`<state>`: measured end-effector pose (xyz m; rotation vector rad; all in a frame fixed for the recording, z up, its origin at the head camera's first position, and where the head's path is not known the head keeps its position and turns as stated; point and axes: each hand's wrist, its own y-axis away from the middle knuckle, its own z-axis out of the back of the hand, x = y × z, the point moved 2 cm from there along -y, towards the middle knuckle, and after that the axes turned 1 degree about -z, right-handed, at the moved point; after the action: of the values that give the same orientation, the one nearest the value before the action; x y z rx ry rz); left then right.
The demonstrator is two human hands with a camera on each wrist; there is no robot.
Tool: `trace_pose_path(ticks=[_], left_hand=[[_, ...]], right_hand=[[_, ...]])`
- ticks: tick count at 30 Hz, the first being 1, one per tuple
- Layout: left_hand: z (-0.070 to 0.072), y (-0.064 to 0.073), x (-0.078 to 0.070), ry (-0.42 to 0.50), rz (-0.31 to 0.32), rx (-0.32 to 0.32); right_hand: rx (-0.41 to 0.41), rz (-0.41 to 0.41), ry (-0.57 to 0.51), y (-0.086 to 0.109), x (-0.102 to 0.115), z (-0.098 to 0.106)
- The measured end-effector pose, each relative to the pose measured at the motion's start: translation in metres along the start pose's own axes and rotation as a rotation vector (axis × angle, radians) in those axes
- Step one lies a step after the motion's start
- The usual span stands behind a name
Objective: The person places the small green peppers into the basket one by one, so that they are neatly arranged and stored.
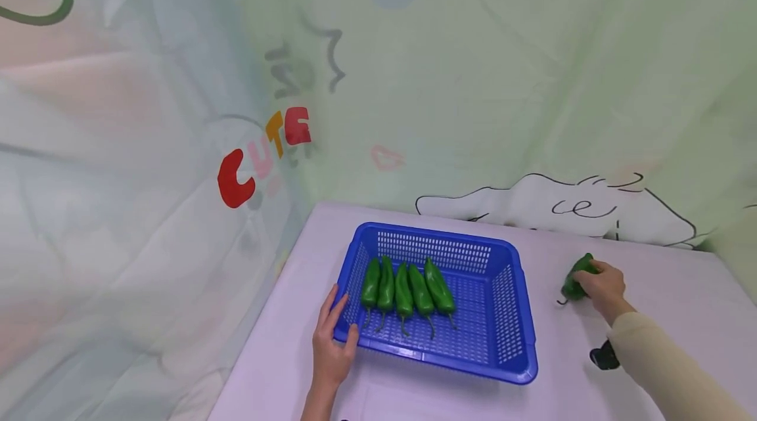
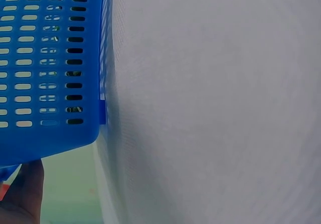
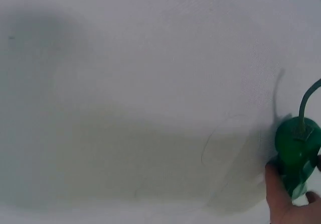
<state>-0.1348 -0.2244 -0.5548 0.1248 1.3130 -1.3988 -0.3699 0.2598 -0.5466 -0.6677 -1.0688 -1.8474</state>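
Note:
A blue plastic basket (image 1: 446, 358) with slotted walls stands on the table, several long green chili peppers (image 1: 404, 289) lying side by side in its left half, stems toward the front. My left hand (image 1: 332, 349) holds the basket's front left corner, thumb over the front rim and fingers along the left side. The left wrist view catches a bit of that hand at the basket's (image 2: 83, 83) rim. To the right of the basket, my right hand (image 1: 604, 286) pinches another green chili pepper (image 1: 575, 280) between thumb and fingers, its curved stem pointing down. In the right wrist view this pepper (image 3: 296, 143) appears close above the table.
A white cloth covers the table (image 1: 266, 355). Printed fabric curtains (image 1: 443, 99) rise along the back and left side. A small black device (image 1: 604, 356) sits at the right wrist, beside the pale sleeve (image 1: 668, 362).

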Motion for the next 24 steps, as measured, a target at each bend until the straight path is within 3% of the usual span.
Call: trace_pose_path(ticks=[4, 13, 24], left_hand=[[0.001, 0.001, 0.000, -0.015, 0.004, -0.003], [-0.001, 0.000, 0.000, 0.003, -0.018, -0.014], [0.001, 0.001, -0.001, 0.024, -0.040, -0.021]], right_hand=[[0.096, 0.068, 0.033, 0.004, 0.002, -0.004], [0.180, 0.082, -0.023, 0.015, 0.010, -0.008], [0.273, 0.175, -0.117, 0.053, 0.051, -0.022]])
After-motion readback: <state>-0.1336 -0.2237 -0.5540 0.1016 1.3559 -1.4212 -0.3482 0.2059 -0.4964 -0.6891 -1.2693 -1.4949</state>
